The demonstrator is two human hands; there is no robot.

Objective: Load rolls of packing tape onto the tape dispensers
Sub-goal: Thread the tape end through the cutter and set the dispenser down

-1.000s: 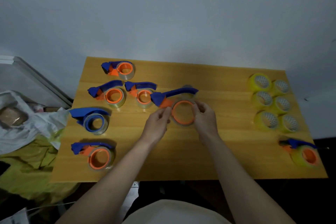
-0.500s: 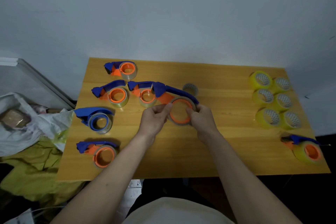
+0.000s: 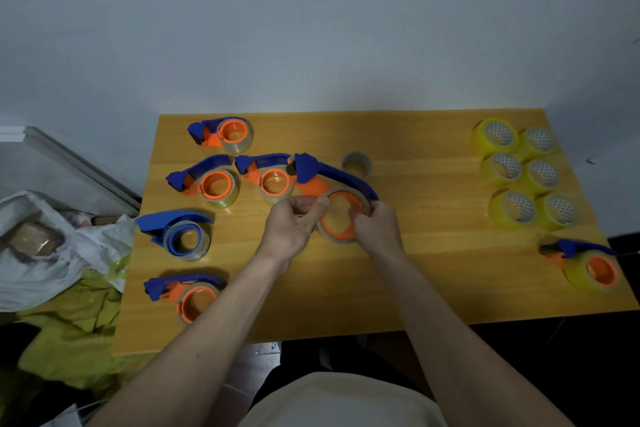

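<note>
1. I hold a blue-and-orange dispenser (image 3: 325, 180) over the middle of the bench (image 3: 433, 270), its orange hub ringed by a thin, nearly spent-looking roll (image 3: 343, 215).
2. My left hand (image 3: 291, 225) grips the roll's left rim, thumb curled over its edge. My right hand (image 3: 377, 225) clasps the right rim, fingers (image 3: 356, 217) hooked into the hub.
3. I judge I am seating or freeing this roll; which of the two, I cannot tell.
4. Toward the bench's left edge lie five more dispensers: one (image 3: 221, 132) at the far left corner, two (image 3: 207, 180) (image 3: 266, 177) just behind my left hand, an all-blue one (image 3: 180, 232), and one (image 3: 187, 291) near the front-left corner. All seem to carry thin rolls.
5. A small core (image 3: 357, 163) stands just behind the held dispenser.
6. Along the right edge, six full yellow rolls (image 3: 519, 180) wait in a cluster, and near the front-right corner one dispenser (image 3: 588, 263) already carries a fat yellow roll. So, by my reckoning, one is done and most remain.
7. The tape's loose end and the cutter teeth are too small to make out; my palms hide the roll's sides.
</note>
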